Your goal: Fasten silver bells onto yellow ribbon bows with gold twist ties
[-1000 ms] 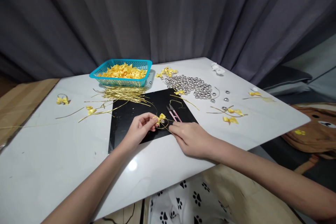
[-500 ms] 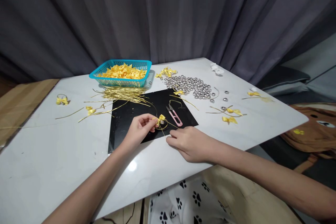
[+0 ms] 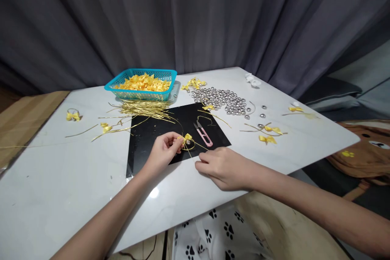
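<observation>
My left hand [image 3: 163,151] pinches a small yellow ribbon bow [image 3: 187,138] with a silver bell and a loop of gold wire, over the near edge of a black mat [image 3: 152,134]. My right hand [image 3: 224,166] rests on the white table [image 3: 61,178] just right of the bow, its fingers curled and closed; whether they hold the thin gold wire end is too small to tell. Pink thread snips [image 3: 203,134] lie on the mat just beyond my right hand.
A teal basket [image 3: 140,86] of yellow bows stands at the back, with a bundle of gold wires [image 3: 143,109] in front of it. A heap of silver bells [image 3: 221,99] lies back right. Loose bows [image 3: 268,133] dot the table's right and left sides.
My right hand has drawn back from the bow toward the table's near edge, uncovering the snips. My left hand stays on the bow.
</observation>
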Action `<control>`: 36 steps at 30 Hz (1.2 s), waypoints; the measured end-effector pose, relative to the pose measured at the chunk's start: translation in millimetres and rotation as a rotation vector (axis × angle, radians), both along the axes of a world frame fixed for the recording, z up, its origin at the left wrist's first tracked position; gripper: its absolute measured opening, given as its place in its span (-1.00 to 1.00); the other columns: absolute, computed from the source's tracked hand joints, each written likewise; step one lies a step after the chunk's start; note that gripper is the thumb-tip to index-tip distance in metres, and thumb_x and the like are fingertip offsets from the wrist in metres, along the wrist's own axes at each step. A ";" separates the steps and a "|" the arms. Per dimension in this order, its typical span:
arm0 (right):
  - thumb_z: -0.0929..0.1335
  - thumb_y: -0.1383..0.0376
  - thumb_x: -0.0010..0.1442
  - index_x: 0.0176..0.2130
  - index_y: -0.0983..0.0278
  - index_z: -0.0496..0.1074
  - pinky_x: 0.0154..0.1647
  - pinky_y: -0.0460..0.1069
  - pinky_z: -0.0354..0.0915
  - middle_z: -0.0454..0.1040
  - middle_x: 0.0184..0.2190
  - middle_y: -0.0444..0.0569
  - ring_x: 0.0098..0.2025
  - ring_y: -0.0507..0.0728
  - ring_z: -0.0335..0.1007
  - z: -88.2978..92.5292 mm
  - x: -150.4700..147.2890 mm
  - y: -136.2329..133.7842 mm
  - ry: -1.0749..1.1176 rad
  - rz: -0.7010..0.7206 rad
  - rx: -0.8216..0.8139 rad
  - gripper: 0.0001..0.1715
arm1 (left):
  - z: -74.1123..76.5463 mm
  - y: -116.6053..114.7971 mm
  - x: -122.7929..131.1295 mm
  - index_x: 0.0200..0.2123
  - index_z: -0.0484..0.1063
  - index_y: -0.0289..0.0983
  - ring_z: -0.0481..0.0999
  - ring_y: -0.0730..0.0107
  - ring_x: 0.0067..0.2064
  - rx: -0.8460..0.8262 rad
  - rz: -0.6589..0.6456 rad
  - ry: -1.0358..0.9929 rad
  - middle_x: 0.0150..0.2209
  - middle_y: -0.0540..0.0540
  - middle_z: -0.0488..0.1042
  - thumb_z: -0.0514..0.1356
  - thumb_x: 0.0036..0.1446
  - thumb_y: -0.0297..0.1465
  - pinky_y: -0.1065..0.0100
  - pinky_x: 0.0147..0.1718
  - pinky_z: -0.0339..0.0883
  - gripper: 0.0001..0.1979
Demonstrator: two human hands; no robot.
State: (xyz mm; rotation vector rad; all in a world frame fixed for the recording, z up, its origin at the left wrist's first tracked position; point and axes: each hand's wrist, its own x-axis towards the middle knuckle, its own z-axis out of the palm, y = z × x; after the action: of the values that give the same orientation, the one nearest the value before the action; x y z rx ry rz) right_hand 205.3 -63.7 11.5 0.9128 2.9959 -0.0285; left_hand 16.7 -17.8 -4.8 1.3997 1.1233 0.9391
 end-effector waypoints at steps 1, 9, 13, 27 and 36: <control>0.19 0.46 0.11 -0.34 0.31 0.31 -0.53 -0.02 -0.12 0.34 -0.43 -0.05 -0.50 0.03 0.12 0.8 0.7 0.1 0.011 0.008 0.002 -0.84 | -1.0 -0.2 -0.2 -0.55 0.38 -0.32 0.29 0.52 -0.56 0.011 -0.002 0.005 -0.60 0.01 0.35 0.20 -0.04 -0.29 0.45 -0.54 0.22 -0.79; 0.15 0.37 0.25 -0.34 0.33 0.34 -0.49 -0.10 0.04 0.35 -0.47 -0.07 -0.48 -0.01 0.18 24.7 7.4 7.8 0.399 -0.038 -0.091 -0.77 | -9.9 -0.7 -3.5 -0.49 0.35 -0.32 0.24 0.51 -0.56 0.129 -0.053 0.171 -0.58 0.03 0.28 0.12 0.05 -0.28 0.46 -0.57 0.14 -0.78; 0.22 0.35 0.23 -0.38 0.35 0.37 -0.50 -0.13 0.09 0.33 -0.54 -0.10 -0.52 -0.04 0.17 34.7 3.6 30.2 0.645 -0.031 -0.086 -0.80 | -5.3 -5.1 -2.5 -0.49 0.35 -0.31 0.23 0.51 -0.55 0.268 -0.144 0.337 -0.59 0.02 0.29 0.08 0.08 -0.33 0.47 -0.58 0.10 -0.81; 0.31 0.27 0.10 -0.44 0.33 0.33 -0.73 -0.16 0.09 0.16 -0.72 -0.27 -0.73 -0.06 0.17 -3.6 -5.8 73.4 1.032 -0.544 -0.601 -0.84 | -8.1 -3.9 -3.5 -0.50 0.38 -0.32 0.24 0.50 -0.54 0.211 -0.127 0.262 -0.59 0.03 0.28 0.11 0.05 -0.35 0.47 -0.57 0.10 -0.83; 0.31 0.29 0.14 -0.39 0.37 0.44 -0.60 -0.12 0.03 0.17 -0.67 -0.21 -0.64 -0.09 -0.03 7.3 -7.6 20.2 1.051 -0.410 -0.394 -0.81 | -1.1 4.4 -3.1 -0.57 0.36 -0.31 0.31 0.51 -0.54 -0.047 0.002 -0.030 -0.59 0.02 0.35 0.24 -0.12 -0.24 0.46 -0.54 0.24 -0.76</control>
State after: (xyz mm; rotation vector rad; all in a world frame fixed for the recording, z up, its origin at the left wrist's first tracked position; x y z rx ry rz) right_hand 197.7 -43.5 18.8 1.8503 3.2371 -1.4531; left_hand 13.5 -13.4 -5.9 1.3418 1.1180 0.9268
